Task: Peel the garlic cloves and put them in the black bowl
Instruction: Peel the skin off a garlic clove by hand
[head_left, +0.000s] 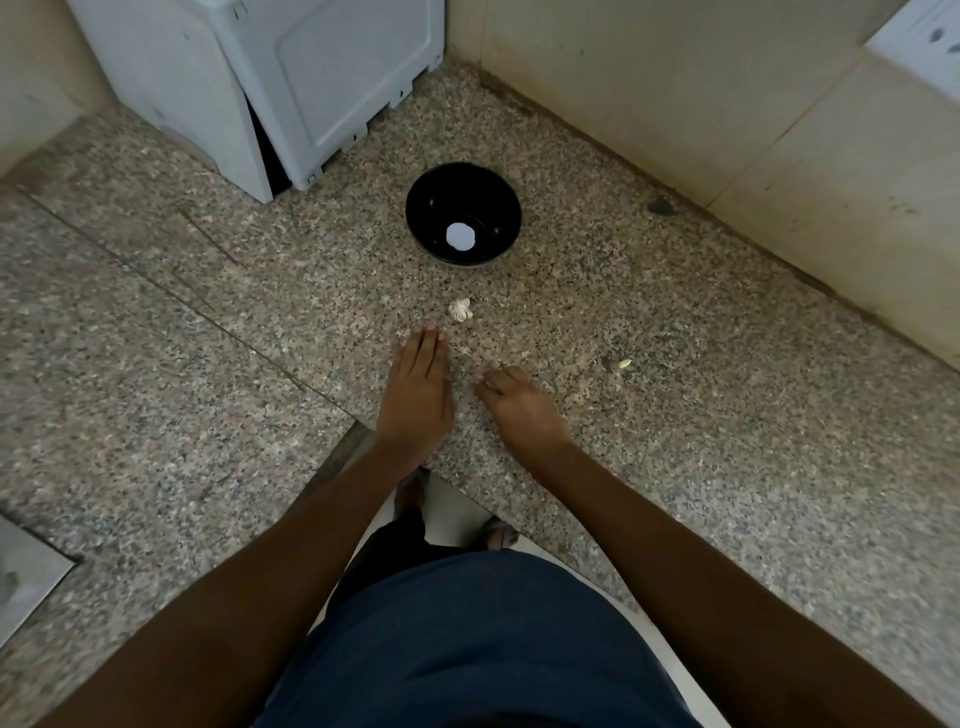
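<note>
A black bowl stands on the speckled granite counter, with a bright white spot showing inside it. A small whitish garlic bulb lies just in front of the bowl. My left hand lies flat on the counter with straight fingers, its tips a little short of the bulb. My right hand rests beside it with fingers curled down onto the counter; something small and pale shows at its fingertips, too small to identify. A loose pale clove lies to the right.
A white appliance stands at the back left of the granite counter. Tiled walls close in the back and right side. Bits of garlic skin lie scattered on the counter near my right hand.
</note>
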